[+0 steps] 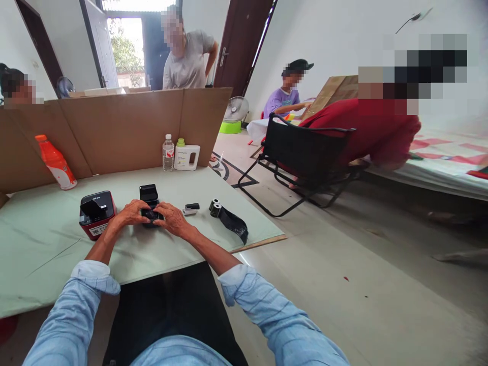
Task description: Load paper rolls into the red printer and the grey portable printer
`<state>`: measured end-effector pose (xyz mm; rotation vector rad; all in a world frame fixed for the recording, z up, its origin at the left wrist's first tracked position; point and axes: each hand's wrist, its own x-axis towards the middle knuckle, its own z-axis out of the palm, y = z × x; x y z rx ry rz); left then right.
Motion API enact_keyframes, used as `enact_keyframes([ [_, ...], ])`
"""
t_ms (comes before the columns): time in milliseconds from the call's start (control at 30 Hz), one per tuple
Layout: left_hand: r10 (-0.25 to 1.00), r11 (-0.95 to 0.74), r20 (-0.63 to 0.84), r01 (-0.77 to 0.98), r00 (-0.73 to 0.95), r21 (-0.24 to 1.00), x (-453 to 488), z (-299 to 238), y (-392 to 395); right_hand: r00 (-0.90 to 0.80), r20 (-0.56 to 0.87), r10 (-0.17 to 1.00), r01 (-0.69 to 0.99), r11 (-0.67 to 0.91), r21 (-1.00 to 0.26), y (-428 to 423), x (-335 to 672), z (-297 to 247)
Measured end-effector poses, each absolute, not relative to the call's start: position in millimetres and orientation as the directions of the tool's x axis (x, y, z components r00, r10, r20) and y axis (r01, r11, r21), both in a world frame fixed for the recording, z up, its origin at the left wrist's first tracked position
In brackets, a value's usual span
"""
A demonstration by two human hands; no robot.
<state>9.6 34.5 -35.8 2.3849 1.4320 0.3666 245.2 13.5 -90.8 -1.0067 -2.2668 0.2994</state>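
Observation:
My left hand (pixel 129 213) and my right hand (pixel 172 217) both close round a small black device with an open lid (pixel 149 195) on the pale green table (pixel 46 229). The fingers curl over its lower body, which they mostly hide. To the left of my left hand sits a red and black label printer (pixel 96 212). To the right of my right hand lie a small white and black clip-like part (pixel 190 208) and a roll with a black strip unspooled from it (pixel 229 219).
A cardboard screen (pixel 125 127) stands along the table's far side, with an orange bottle (pixel 56 162), a clear water bottle (pixel 168 152) and a white jug (pixel 186 156) in front of it. A black folding chair (pixel 305 152) stands to the right. Several people are nearby.

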Motion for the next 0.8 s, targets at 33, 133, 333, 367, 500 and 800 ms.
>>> enact_keyframes([
  [33, 0.884, -0.444, 0.056, 0.795, 0.465, 0.414, 11, -37, 36, -0.506, 0.457, 0.732, 0.584, 0.680, -0.443, 15, 245, -91],
  [133, 0.883, -0.448, 0.085, 0.775, 0.462, 0.445, 14, -39, 39, -0.495, 0.461, 0.737, 0.580, 0.675, -0.457, 20, 245, -91],
  [333, 0.858, -0.489, 0.111, 0.730, 0.502, 0.477, 16, -41, 38, -0.456, 0.444, 0.771, 0.622, 0.633, -0.461, 28, 237, -86],
  [367, 0.851, -0.500, 0.111, 0.728, 0.513, 0.470, 15, -42, 37, -0.447, 0.438, 0.780, 0.633, 0.622, -0.460, 29, 235, -84],
  [500, 0.861, -0.490, 0.128, 0.735, 0.492, 0.469, 14, -44, 36, -0.428, 0.430, 0.795, 0.644, 0.602, -0.472, 28, 232, -81],
  [800, 0.898, -0.413, 0.117, 0.721, 0.424, 0.557, 13, -43, 38, -0.415, 0.438, 0.798, 0.626, 0.600, -0.499, 34, 232, -84],
])
